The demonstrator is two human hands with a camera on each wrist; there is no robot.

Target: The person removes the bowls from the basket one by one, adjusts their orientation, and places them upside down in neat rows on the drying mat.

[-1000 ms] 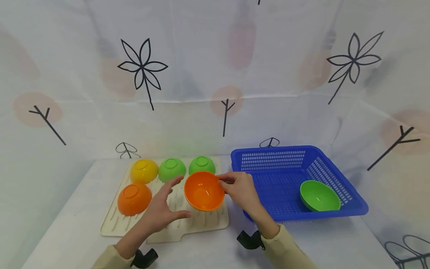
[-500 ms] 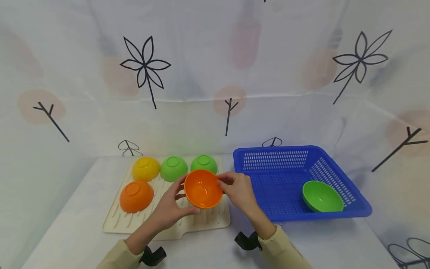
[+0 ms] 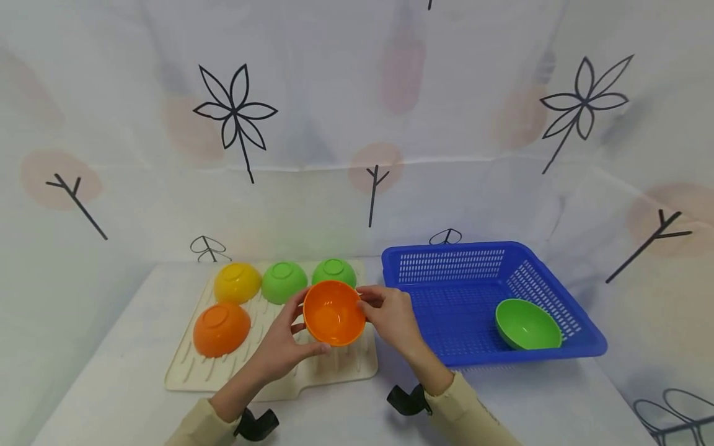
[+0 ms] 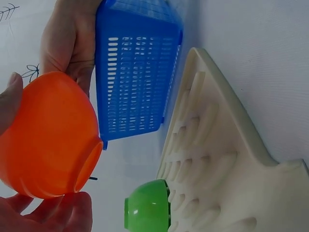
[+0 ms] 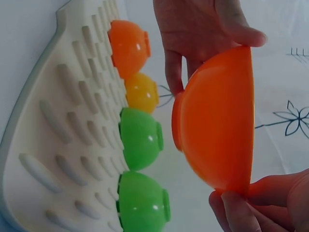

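Orange bowl (image 3: 334, 313) between left hand (image 3: 281, 342), gripping one side, and right hand (image 3: 393, 316), pinching opposite side

held bowl (image 3: 334, 313): orange | basket (image 3: 454, 322): blue | drying mat (image 3: 337, 365): cream | backdrop (image 3: 318, 80): white, black-line flowers (image 3: 233, 112), pale-pink discs (image 3: 41, 176)

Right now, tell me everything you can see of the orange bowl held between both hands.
The orange bowl is round, smooth and glossy, looks like plastic, and has a thin rim and a raised foot ring. Nothing shows inside. It is held off the cream ribbed tray, tilted so its opening faces the head camera. The left hand grips one side, thumb at the rim, fingers near the foot; the right hand pinches the opposite side.
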